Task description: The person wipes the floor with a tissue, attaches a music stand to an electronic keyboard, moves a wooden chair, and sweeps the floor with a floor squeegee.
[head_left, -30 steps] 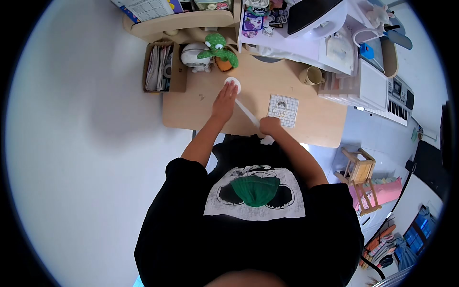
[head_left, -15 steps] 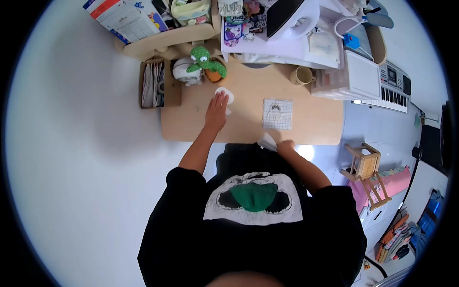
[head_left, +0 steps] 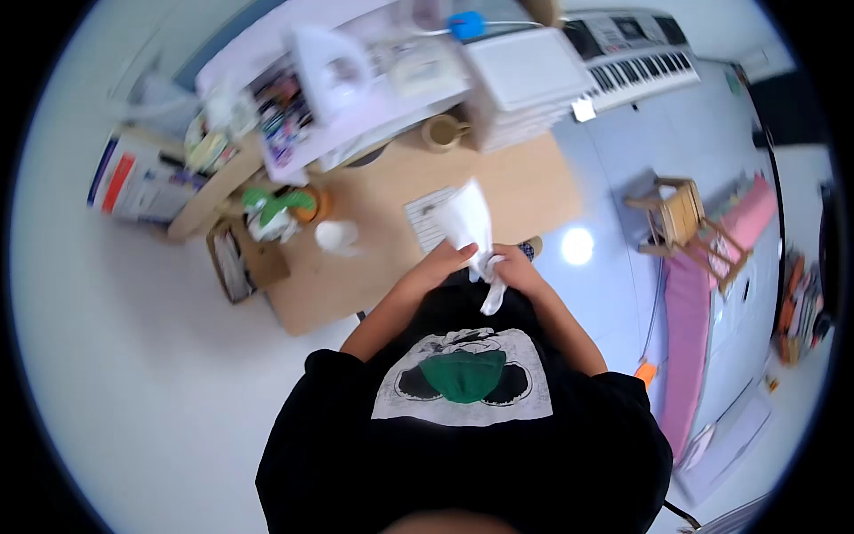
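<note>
Both my hands grip a crumpled white tissue (head_left: 469, 214) just past the desk's near edge. My left hand (head_left: 451, 260) pinches it low on the left, with the wide part standing up above the fingers. Closed on its lower right is my right hand (head_left: 516, 264), and a twisted end hangs below. Behind the tissue lies a sheet with grid lines (head_left: 425, 233), partly covered. A white round piece (head_left: 336, 237), blurred, rests on the desk to the left.
On the wooden desk (head_left: 382, 191) stand a beige mug (head_left: 443, 133), a green cactus toy (head_left: 277, 203) and a cardboard box (head_left: 258, 254) of papers. A white shelf (head_left: 391, 116) runs along the back. A wooden stool (head_left: 676, 214) stands on the floor at right.
My left hand has left the white round piece and moved right to grip the tissue with my right hand. The tissue has come up over the desk edge. The view has turned and blurred.
</note>
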A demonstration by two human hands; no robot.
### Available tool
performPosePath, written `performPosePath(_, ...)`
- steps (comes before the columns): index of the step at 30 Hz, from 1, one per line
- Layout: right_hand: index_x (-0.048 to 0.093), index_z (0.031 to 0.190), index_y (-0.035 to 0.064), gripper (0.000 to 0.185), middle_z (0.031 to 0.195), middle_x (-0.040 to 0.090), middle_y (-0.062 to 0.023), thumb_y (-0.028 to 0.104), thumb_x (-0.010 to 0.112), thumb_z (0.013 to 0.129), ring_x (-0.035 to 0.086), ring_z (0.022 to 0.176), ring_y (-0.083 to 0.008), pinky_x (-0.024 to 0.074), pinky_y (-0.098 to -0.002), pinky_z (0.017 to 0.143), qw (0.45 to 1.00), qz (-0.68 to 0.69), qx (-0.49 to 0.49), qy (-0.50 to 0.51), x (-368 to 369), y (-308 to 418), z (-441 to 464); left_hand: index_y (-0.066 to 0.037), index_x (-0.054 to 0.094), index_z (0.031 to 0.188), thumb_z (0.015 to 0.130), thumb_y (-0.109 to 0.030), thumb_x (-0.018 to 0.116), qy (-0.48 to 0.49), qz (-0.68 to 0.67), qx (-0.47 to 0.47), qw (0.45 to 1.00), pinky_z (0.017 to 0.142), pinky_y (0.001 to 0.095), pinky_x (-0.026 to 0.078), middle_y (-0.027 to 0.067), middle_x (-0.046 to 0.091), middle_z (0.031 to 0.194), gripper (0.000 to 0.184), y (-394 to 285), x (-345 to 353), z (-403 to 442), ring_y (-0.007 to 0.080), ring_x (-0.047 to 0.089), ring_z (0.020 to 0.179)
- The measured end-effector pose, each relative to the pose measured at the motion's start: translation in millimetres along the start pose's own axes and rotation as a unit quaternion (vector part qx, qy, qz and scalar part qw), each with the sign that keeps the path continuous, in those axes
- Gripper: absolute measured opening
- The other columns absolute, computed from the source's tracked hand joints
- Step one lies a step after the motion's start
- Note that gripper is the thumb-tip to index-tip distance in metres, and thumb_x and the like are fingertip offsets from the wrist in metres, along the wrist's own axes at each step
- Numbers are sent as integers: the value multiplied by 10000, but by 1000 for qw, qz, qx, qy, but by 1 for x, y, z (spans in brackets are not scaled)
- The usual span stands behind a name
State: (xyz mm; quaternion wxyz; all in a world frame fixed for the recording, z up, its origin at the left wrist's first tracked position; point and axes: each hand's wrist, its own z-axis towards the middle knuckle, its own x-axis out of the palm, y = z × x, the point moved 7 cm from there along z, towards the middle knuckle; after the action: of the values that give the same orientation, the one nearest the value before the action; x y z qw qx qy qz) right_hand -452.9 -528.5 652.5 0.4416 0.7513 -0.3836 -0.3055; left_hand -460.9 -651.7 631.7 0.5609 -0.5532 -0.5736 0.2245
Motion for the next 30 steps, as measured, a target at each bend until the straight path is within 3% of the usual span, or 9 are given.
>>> performPosePath(4,551,990,19,334,831,575,-79,-7,461,670,535,813,-141,424,-256,694,997,-1,-34,-74,-53,5,-46,24,416,1129,829,-174,513,-60,-226,-148,961,846,359,419,145,546,1060,372,15,81,60,235,517,998)
performPosePath(5,521,1070,32,352,907,577,-87,12,494,719,550,835,-162,429,-260,725,972,185,-4,-144,-73,-23,-58,22,431,1112,839,-191,497,-65,-296,-173,937,831,368,430,151,554,1039,353,25,94,76,241,531,967)
performPosePath(7,492,1122,38,378,959,562,-86,-15,483,747,541,864,-168,431,-265,751,796,520,-17,-310,-116,-40,-96,-25,489,955,870,-213,436,-90,-330,-139,929,862,396,412,65,549,805,213,10,135,100,199,541,802)
performPosePath(8,478,1149,47,424,995,552,-98,-53,471,738,527,914,-178,424,-263,782,753,550,-77,-353,-139,-43,-116,-43,482,942,879,-215,411,-102,-342,-164,919,830,374,416,39,510,738,196,11,156,109,175,516,731)
performPosePath(9,478,1149,47,424,995,552,-98,-53,471,738,527,914,-178,424,-263,782,738,555,-82,-375,-151,-58,-129,-60,476,929,889,-216,387,-117,-353,-188,909,797,352,421,13,470,671,184,17,172,117,150,490,660)
performPosePath(12,496,1127,45,397,1001,561,-97,-43,454,742,528,945,-185,409,-265,810,889,174,-51,-419,-192,-62,-184,-72,467,915,898,-231,357,-60,-354,-250,899,584,267,398,-17,378,587,194,25,249,130,104,377,516)
performPosePath(15,556,1016,115,275,763,603,-107,72,466,760,588,717,-231,451,-311,669,937,39,140,-317,-220,-74,-232,-75,468,891,901,-235,347,12,-327,-311,892,436,217,270,-27,299,546,201,54,325,159,86,265,441)
performPosePath(24,548,903,80,152,685,563,-163,116,456,788,554,638,-330,429,-394,592,847,134,190,-479,-269,-94,-401,-64,450,852,893,-255,375,70,-39,-507,859,349,223,173,-33,248,503,209,133,523,153,76,189,386)
performPosePath(30,552,876,59,139,617,547,-142,138,472,794,543,582,-294,424,-354,563,720,302,247,-574,-301,-112,-560,-72,437,837,900,-259,361,213,72,-626,747,358,213,181,-38,263,504,212,193,718,76,74,215,400)
